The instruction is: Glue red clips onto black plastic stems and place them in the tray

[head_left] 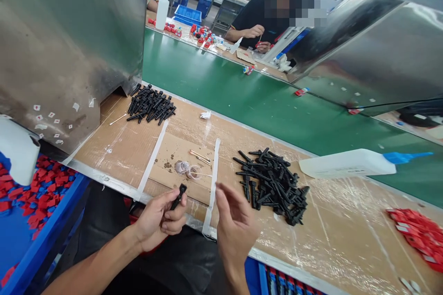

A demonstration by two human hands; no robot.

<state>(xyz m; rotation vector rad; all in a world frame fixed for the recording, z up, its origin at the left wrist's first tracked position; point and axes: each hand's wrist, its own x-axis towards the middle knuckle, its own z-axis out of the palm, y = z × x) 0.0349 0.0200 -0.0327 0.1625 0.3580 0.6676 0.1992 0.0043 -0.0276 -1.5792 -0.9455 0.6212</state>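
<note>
Pinched between the thumb and fingers of my left hand [157, 219] is a small black plastic part [179, 196] with a square socket-like head pointing up. My right hand [235, 223] is held a little to the right, thumb and fingers apart and curved, with nothing visible in it. Ahead of both hands, two small clear cups [182, 167] stand on a spotted cardboard piece [166, 147]; a thin stick leans in one of them. Cotton swabs [200, 156] lie beside the cups. A pile of long black parts [273, 184] lies right of my right hand.
Another black pile [150, 103] lies at the far left. A white squeeze bottle [346, 163] lies on its side near the green conveyor belt [214, 87]. Red parts [415, 235] lie at right; a blue bin [20, 239] holds red and blue pieces. A co-worker [259, 23] sits opposite.
</note>
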